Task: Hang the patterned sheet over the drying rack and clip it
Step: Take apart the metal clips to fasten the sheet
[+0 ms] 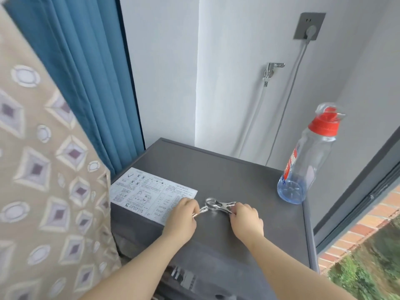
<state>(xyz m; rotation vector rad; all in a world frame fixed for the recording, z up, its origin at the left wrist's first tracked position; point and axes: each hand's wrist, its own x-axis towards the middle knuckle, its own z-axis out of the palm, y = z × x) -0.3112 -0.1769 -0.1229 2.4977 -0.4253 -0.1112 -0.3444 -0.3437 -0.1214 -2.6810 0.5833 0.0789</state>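
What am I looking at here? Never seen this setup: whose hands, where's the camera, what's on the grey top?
No machine here: these are a person's two bare hands, filmed by one wide-angle camera on their head, looking down. The left hand and right hand each pinch an end of some metal clips lying on the grey top. A printed label and a clear bottle with a red cap are also on it. The patterned sheet hangs at the left.
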